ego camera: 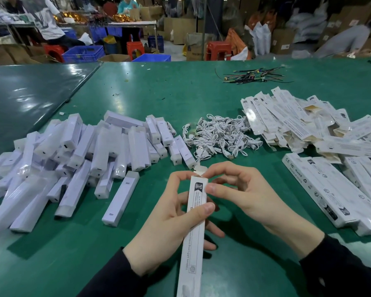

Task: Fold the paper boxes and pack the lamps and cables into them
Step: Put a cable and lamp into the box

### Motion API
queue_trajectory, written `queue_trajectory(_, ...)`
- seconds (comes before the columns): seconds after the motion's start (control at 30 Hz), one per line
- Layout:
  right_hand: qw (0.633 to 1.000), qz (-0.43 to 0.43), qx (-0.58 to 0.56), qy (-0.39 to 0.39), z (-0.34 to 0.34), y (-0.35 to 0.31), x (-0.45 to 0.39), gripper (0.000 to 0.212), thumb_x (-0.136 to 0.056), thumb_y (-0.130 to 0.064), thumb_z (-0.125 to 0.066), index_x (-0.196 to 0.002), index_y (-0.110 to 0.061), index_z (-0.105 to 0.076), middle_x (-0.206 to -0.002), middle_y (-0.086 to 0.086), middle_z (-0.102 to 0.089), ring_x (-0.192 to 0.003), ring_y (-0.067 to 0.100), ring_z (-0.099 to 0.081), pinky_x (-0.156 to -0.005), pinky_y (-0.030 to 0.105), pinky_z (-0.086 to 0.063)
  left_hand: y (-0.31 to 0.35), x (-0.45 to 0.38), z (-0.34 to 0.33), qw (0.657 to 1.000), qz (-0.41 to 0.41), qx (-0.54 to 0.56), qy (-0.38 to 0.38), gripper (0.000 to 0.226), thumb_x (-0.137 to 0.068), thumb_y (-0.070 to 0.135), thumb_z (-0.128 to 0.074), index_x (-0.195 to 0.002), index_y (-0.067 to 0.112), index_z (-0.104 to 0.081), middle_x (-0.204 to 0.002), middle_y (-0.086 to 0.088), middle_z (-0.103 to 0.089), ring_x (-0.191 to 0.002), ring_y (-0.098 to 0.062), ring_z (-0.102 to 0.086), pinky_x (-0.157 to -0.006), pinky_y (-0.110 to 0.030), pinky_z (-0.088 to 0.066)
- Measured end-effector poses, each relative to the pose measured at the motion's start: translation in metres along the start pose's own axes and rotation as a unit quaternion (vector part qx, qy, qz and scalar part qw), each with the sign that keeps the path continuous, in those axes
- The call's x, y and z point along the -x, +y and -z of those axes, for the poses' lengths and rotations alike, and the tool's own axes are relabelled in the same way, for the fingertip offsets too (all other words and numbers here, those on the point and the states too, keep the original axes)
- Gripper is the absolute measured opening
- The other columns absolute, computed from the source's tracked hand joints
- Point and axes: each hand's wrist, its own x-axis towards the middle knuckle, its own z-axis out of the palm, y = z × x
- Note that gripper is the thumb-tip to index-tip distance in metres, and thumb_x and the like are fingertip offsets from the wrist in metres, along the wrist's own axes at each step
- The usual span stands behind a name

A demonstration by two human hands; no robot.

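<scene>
White box point(194, 228), green table point(159, 91)

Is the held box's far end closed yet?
Not yet. The box is formed, but its end tab still sticks up past the far end, pinched by the right hand. Left hand grips the body.

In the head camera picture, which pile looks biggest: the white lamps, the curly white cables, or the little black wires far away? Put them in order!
1. Pile of white lamps, biggest.
2. Pile of white cables.
3. Black wires, smallest, though they lie farthest from the camera, so they may look smaller than they are.
</scene>
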Motion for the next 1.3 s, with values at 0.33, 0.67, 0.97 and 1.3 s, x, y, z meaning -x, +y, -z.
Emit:
queue_trajectory(0.33, 0.998, -0.029, -0.030, -0.036, 0.001, -0.001, -0.001, 0.018, -0.082, -0.024, -0.072, -0.096, -0.013, -0.069, -0.095, 0.013, -0.074, -0.085, 0.022, -0.062, -0.077, 0.030, -0.052, -0.001, 0.002, -0.001, 0.999, -0.043, -0.001, -0.009, 0.034, -0.083, 0.012, -0.068, -0.096, 0.038, -0.051, -0.096, -0.014, -0.064, -0.066, -0.041, -0.068, -0.054, -0.049, -0.059)
queue_trajectory(0.67, 0.998, -0.027, -0.063, -0.005, 0.001, -0.006, 0.002, 0.014, -0.071, -0.014, -0.073, -0.081, -0.004, -0.073, -0.092, 0.001, -0.071, -0.102, 0.035, -0.067, -0.092, 0.034, -0.056, -0.007, 0.003, -0.003, 1.000, -0.023, -0.014, -0.004, 0.038, -0.083, 0.013, -0.071, -0.102, 0.039, -0.051, -0.094, -0.009, -0.067, -0.065, -0.043, -0.068, -0.053, -0.050, -0.058)
queue_trajectory(0.97, 0.998, -0.020, -0.058, -0.002, 0.003, -0.007, 0.001, 0.013, -0.073, -0.004, -0.074, -0.084, 0.003, -0.075, -0.089, 0.000, -0.073, -0.103, 0.016, -0.070, -0.085, 0.020, -0.053, -0.011, 0.001, -0.002, 1.000, -0.013, 0.001, 0.006, 0.037, -0.081, 0.014, -0.073, -0.097, 0.040, -0.052, -0.092, -0.010, -0.066, -0.066, -0.045, -0.068, -0.052, -0.050, -0.058)
queue_trajectory(1.3, 0.993, -0.061, -0.088, 0.041, 0.002, -0.008, 0.000, 0.024, -0.060, -0.027, -0.079, -0.069, -0.007, -0.067, -0.086, 0.018, -0.073, -0.084, 0.026, -0.071, -0.073, 0.029, -0.058, -0.010, 0.001, -0.001, 1.000, -0.009, -0.014, -0.009, 0.034, -0.083, 0.015, -0.071, -0.103, 0.034, -0.051, -0.090, -0.003, -0.068, -0.066, -0.043, -0.068, -0.053, -0.050, -0.058)
